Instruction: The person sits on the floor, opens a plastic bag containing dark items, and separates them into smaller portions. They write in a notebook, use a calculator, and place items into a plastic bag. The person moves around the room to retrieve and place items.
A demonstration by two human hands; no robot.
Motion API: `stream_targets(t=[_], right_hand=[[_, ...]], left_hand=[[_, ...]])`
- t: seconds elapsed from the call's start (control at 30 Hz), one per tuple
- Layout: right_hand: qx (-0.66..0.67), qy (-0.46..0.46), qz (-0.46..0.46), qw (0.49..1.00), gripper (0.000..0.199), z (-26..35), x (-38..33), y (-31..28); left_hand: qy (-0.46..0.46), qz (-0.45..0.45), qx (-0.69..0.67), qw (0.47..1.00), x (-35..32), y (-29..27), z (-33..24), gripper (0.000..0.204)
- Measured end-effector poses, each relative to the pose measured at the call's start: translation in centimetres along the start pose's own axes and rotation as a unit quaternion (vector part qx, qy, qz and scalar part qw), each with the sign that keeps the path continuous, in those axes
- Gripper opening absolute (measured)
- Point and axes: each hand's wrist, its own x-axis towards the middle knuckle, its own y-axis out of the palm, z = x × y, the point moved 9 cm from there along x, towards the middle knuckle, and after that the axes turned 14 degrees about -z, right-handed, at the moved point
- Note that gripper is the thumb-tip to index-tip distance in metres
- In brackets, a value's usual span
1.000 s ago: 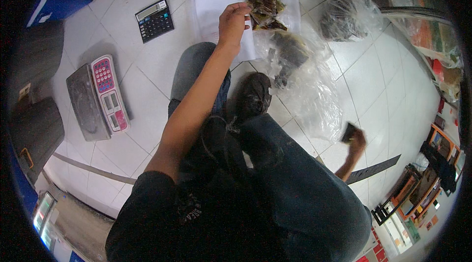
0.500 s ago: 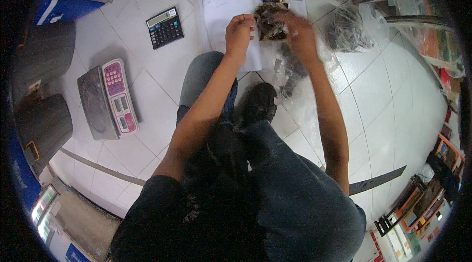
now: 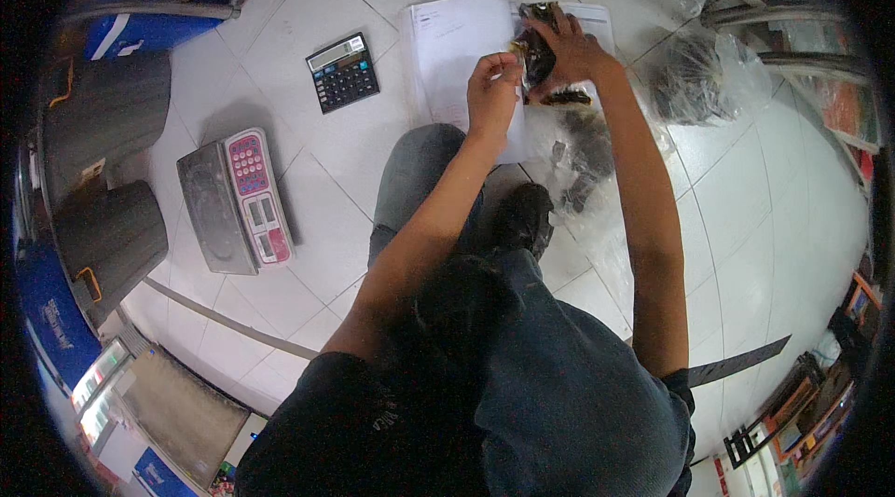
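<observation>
Hands: two, left hand [image 3: 491, 91] and right hand [image 3: 571, 48], fingers clamped on one dark packet [image 3: 538, 57].
Open notebook [image 3: 461, 49]: one, beneath the packet.
Calculator [image 3: 343, 72]: one, left of notebook.

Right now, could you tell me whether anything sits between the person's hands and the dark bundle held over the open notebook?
Nothing visible does. The right hand already grips the dark bundle, and the left hand touches its near edge. Both are above the open notebook on the tiled floor.
</observation>
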Motion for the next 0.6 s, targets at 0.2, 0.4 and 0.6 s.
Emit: stream_targets(t=[0.2, 0.4, 0.6], right_hand=[[-0.037, 0.036, -0.014, 0.999, 0.118, 1.8, -2.1, 1.2], [0.023, 0.021, -0.132, 0.991, 0.088, -0.2, -0.9, 2.3], [0.294, 0.154, -0.239, 0.913, 0.072, -4.3, -3.0, -4.2]], left_hand=[[0.024, 0.005, -0.001, 1.000, 0.4, 0.0, 0.0, 0.018], [0.033, 0.017, 0.023, 0.999, 0.1, 0.1, -0.1, 0.018], [0.162, 0.023, 0.097, 0.982, -0.4, 0.4, -1.1, 0.022]])
